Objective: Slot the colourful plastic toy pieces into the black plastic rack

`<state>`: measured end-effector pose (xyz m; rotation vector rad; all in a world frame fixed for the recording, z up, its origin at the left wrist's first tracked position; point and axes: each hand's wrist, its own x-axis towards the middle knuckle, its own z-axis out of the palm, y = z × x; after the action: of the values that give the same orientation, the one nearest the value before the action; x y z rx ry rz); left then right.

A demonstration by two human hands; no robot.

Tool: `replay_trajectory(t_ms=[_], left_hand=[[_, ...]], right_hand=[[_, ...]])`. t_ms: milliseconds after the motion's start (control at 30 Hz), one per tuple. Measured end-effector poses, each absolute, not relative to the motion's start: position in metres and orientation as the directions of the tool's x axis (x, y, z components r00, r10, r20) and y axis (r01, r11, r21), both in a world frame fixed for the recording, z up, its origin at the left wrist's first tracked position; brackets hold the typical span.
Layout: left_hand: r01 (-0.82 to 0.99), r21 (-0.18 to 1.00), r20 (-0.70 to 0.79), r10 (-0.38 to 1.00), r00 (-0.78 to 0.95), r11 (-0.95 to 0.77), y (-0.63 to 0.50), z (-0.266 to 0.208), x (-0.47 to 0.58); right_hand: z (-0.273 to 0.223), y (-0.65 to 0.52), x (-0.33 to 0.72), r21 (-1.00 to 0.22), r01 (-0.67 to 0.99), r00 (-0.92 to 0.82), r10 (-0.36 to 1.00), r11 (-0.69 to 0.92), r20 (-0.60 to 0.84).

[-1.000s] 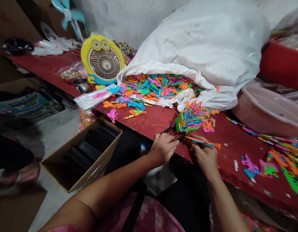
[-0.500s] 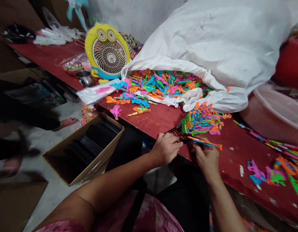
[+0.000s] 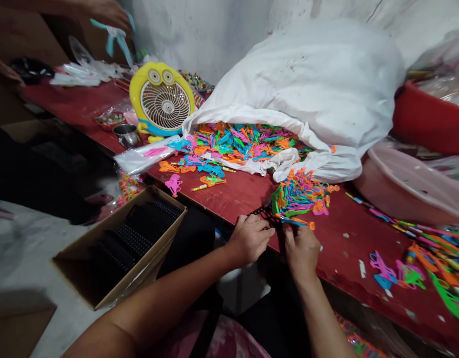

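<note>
My left hand is closed over the near end of a black plastic grid rack at the table edge. A dense bunch of small plastic toy pieces in green, pink, blue and orange stands along the rack's far part. My right hand pinches thin blue and orange plastic pieces low against the rack, just in front of the bunch. Its fingertips are partly hidden, as is the spot where these pieces meet the rack. Similar loose pieces spill from a big white sack behind.
An open carton of black racks stands at the left of my lap. A yellow fan, a metal cup and a pink basin are on the red table. Another person's hand reaches in at upper left.
My right hand has moved left towards the rack with the thin pieces, which stick out less. My left hand stays on the rack. Another person's hand has appeared at upper left; the view has shifted.
</note>
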<state>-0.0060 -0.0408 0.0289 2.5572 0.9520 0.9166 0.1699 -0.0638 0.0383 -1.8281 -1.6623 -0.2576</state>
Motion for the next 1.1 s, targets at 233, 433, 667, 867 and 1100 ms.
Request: replay_trajectory(t_ms=[233, 433, 667, 867, 1100], left_hand=[[0.521, 0.433, 0.46, 0.677, 0.574, -0.736, -0.041, 0.026, -0.004], [0.489, 0.594, 0.577, 0.762, 0.293, -0.638, -0.044, 0.066, 0.001], [0.539, 0.358, 0.612, 0.628, 0.482, -0.762, -0.013, 0.115, 0.026], [0.542, 0.276, 0.54, 0.594, 0.596, -0.794, 0.002, 0.13, 0.034], [0.544, 0.249, 0.488, 0.589, 0.644, -0.801, 0.004, 0.136, 0.037]], right_hand=[[0.048, -0.059, 0.15, -0.087, 0.97, 0.241, 0.848, -0.228, 0.471], [0.054, -0.058, 0.145, -0.131, 0.954, 0.301, 0.87, -0.271, 0.39], [0.042, -0.06, 0.156, -0.392, 0.914, 0.29, 0.845, -0.105, 0.449], [0.036, -0.057, 0.166, -0.527, 0.849, 0.32, 0.824, -0.031, 0.467], [0.049, -0.051, 0.16, -0.328, 0.92, 0.325, 0.886, -0.215, 0.33]])
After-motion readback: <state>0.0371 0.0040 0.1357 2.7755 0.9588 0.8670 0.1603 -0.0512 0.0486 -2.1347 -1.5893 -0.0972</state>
